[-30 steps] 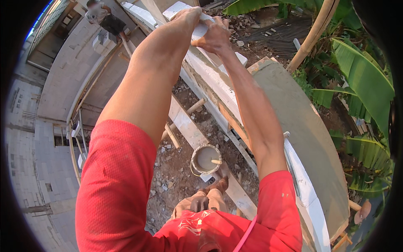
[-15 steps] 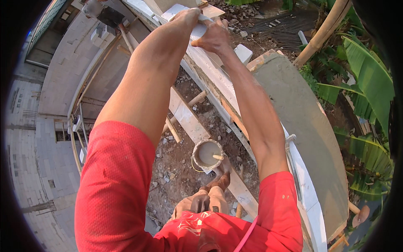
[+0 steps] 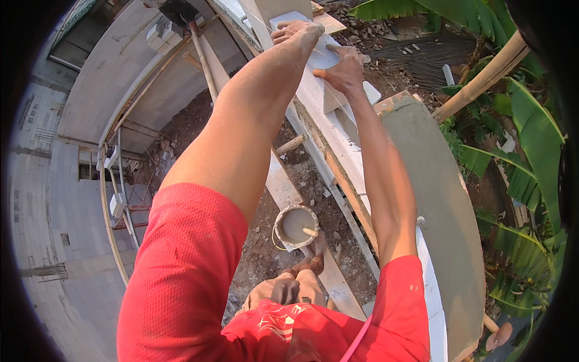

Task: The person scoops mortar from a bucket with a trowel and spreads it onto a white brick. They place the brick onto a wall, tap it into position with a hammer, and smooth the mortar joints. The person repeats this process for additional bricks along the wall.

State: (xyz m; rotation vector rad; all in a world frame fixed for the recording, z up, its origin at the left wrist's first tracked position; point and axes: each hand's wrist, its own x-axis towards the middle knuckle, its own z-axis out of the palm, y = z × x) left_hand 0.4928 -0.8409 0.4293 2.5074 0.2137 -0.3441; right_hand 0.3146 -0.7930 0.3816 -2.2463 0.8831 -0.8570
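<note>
A pale white block [image 3: 323, 58] lies on top of the narrow wall [image 3: 312, 99], at the far end of my reach. My left hand [image 3: 297, 31] is on its far left part, fingers bent over the edge. Nearer and to the right, my right hand [image 3: 345, 71] grips the block's side, thumb on the near side and fingers beyond. The hands hide part of the block, and its underside does not show. Below, a bucket [image 3: 280, 236] of grey wet mix stands by my feet, a pale handle [image 3: 310, 231] sticking out of it.
A plank [image 3: 339, 274] runs under my feet above rubble ground. At right lies a grey concrete slab [image 3: 431, 163], with a bamboo pole [image 3: 482, 78] and banana leaves [image 3: 534, 136] beyond it. Thin strings cross near the wall. Left is a pale block wall [image 3: 90, 223] with poles.
The view has shifted, so the surroundings sit lower and farther right. Both hands stay on the block; they appear slightly farther right along the wall top.
</note>
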